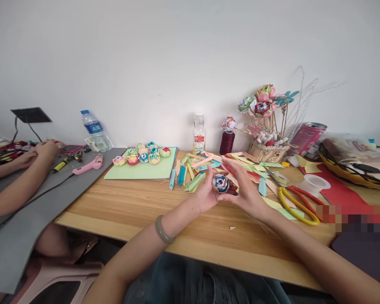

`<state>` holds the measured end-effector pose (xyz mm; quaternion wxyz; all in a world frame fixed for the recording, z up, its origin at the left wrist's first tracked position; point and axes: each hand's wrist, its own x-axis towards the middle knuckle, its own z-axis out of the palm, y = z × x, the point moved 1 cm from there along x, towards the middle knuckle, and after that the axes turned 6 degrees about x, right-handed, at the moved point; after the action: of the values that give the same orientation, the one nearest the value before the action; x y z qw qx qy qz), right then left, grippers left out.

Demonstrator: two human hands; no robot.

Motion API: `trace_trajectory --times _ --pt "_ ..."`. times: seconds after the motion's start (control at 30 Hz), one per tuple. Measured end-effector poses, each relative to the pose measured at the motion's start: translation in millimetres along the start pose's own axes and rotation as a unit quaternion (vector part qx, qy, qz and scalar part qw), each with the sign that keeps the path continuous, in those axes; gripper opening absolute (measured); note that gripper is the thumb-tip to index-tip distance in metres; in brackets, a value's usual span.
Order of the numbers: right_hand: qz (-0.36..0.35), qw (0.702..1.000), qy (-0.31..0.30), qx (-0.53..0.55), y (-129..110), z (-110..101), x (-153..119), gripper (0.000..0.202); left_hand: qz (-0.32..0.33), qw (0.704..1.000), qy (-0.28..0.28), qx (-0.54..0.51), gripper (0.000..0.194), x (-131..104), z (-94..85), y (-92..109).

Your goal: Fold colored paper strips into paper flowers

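Observation:
A small paper flower [221,183] in blue, white and dark red sits between my two hands above the table's front half. My left hand [206,195] cups it from the left, fingers curled behind it. From the other side my right hand [247,191] closes round it, the thumb at its lower edge and the fingers arched over. Just beyond lie many folded paper strips [194,182] in blue, green, peach and red. Several finished paper flowers [143,157] rest on a stack of green paper [123,172] to the left.
Yellow-and-red-handled scissors [299,207] lie right of my hands, near a white tape roll [316,182]. Behind stand a glue bottle [199,137], a dark red thread spool [227,142] and a flower basket [267,151]. At left, a co-worker's hands [44,150] work near a pink glue gun [88,164].

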<state>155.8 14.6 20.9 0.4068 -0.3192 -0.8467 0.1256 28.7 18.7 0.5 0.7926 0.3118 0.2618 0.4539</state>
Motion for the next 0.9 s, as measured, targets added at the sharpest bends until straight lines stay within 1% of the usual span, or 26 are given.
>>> trace_trajectory --times 0.07,0.13,0.27,0.4,0.47,0.53,0.63,0.73,0.83,0.9 --pt "-0.007 0.999 0.008 -0.039 0 4 -1 0.092 -0.01 0.999 0.018 -0.033 0.055 0 1.3 2" --pt "-0.015 0.996 -0.003 -0.088 2 9 -3 0.089 -0.025 0.998 0.042 -0.047 0.056 0 3.1 3" --pt "-0.019 0.988 -0.028 -0.152 6 21 -6 0.069 -0.013 0.997 0.066 -0.035 0.058 -4 8.3 3" --pt "-0.056 0.985 -0.029 -0.162 8 26 -6 0.053 -0.003 0.997 0.077 -0.008 0.055 -6 9.3 -1" --pt "-0.063 0.989 -0.022 -0.136 8 25 -5 0.048 -0.004 0.997 0.074 0.007 0.052 -6 7.7 -2" --pt "-0.044 0.995 -0.023 -0.083 9 24 -4 0.046 -0.008 0.998 0.054 0.017 0.05 -6 6.3 -3" --pt "0.024 0.998 -0.039 0.033 11 21 -3 0.044 -0.027 1.0 0.013 0.01 0.059 -5 5.6 -3" --pt "0.087 0.988 -0.034 0.124 12 16 -2 0.038 -0.034 0.999 -0.007 -0.013 0.064 -5 5.8 -1" --pt "0.114 0.98 -0.027 0.16 11 13 -1 0.03 -0.045 0.999 0.007 -0.023 0.059 -6 5.3 2" --pt "0.115 0.98 -0.03 0.161 11 13 -1 0.027 -0.054 0.998 0.0 -0.013 0.056 -7 4.7 3"
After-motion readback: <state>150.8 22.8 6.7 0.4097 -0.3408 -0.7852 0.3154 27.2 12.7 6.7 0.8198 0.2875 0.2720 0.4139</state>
